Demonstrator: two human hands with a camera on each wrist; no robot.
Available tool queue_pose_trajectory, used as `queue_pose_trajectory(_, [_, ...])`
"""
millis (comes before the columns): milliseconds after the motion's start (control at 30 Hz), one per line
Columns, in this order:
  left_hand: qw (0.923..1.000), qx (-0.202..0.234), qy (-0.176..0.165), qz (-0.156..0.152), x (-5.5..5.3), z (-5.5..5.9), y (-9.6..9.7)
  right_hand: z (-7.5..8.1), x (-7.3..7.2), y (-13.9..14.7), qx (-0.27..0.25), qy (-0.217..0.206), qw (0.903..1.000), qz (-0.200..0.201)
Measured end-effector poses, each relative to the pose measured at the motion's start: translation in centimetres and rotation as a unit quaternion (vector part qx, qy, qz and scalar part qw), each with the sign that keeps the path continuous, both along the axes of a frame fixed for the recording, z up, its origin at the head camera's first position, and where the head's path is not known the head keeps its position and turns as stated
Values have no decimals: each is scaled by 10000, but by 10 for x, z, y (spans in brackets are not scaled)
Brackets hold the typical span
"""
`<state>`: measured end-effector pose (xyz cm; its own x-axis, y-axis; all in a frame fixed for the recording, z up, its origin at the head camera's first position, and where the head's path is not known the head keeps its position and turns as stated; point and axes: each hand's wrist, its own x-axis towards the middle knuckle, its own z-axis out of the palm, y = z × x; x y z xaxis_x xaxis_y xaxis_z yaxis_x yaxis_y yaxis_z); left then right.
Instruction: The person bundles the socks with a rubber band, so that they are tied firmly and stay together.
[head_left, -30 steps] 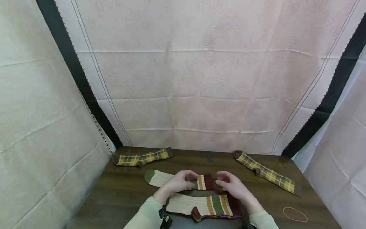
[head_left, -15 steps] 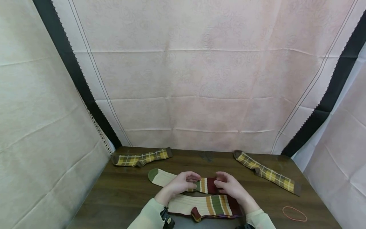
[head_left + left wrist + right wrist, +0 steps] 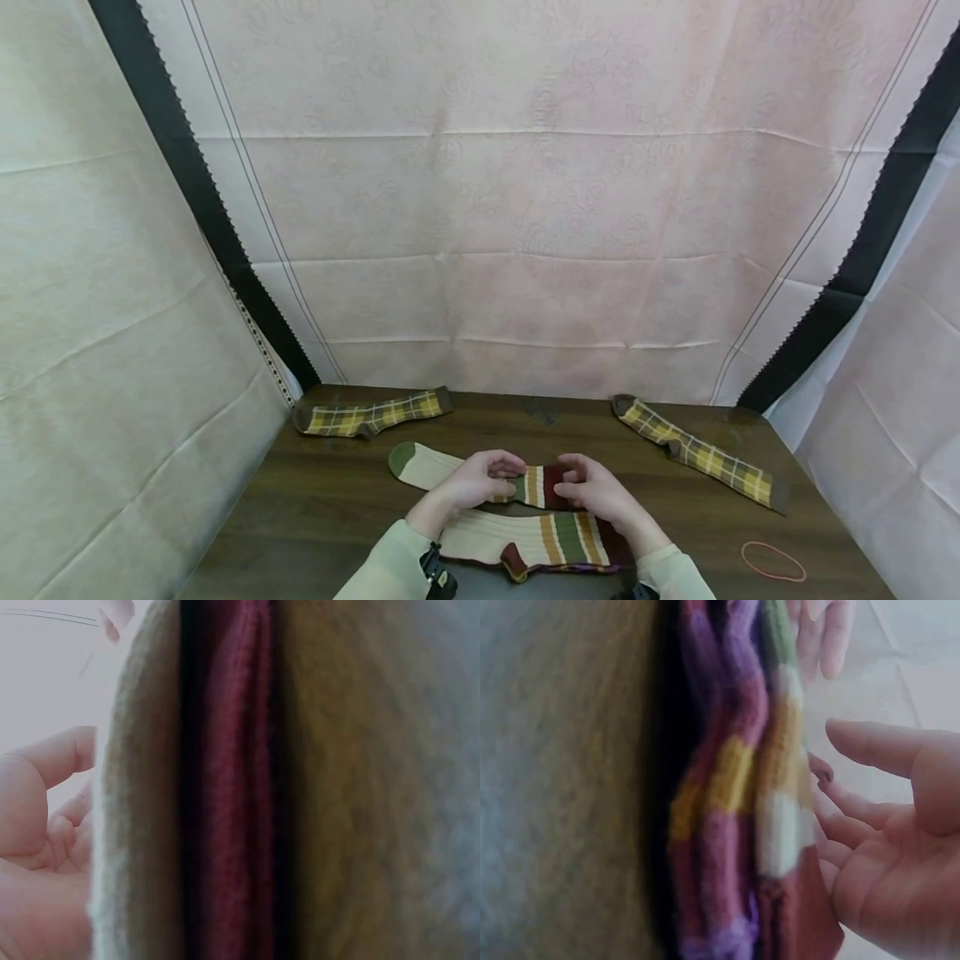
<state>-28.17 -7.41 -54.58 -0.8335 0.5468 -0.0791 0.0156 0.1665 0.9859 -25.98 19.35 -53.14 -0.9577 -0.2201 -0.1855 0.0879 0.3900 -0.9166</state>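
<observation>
A cream sock point(image 3: 427, 467) with a green toe, coloured stripes and a maroon cuff lies flat across the middle of the table. My left hand point(image 3: 472, 483) rests over its middle, thumb and fingers apart. At the maroon cuff is my right hand point(image 3: 600, 493), its thumb held away from the fingers in the right wrist view. Nearer to me lies a stack of striped socks point(image 3: 487, 533), a cream one on top with a maroon heel. Stacked edges fill both wrist views, with purple and yellow layers point(image 3: 731, 780) on the right. Fingertips are partly hidden there.
Two yellow plaid socks lie farther back, one at the left point(image 3: 375, 414) and one slanting at the right point(image 3: 720, 464). A pink rubber band point(image 3: 780, 578) sits at the front right of the brown table point(image 3: 300, 508). Pale cloth point(image 3: 525, 292) hangs behind.
The green-toed sock has shifted slightly right and toward me, with my left hand following. My right hand has moved left onto its cuff. The stack and the plaid socks stay put.
</observation>
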Motion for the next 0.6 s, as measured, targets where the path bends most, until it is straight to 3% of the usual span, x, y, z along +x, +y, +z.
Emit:
queue_pose_trajectory(233, [10000, -39, -55, 56, -1, 4, -7, -7, -6, -5, 537, 325, 9979, -170])
queue_pose_trajectory(400, [9986, -290, 435, 85, -1, 10, -26, -7, -7, -7, 686, 413, 9967, -98])
queue_pose_trajectory(600, [9926, -620, 1029, 204, -2, 19, -62, -5, -8, -5, 764, 259, 9966, -174])
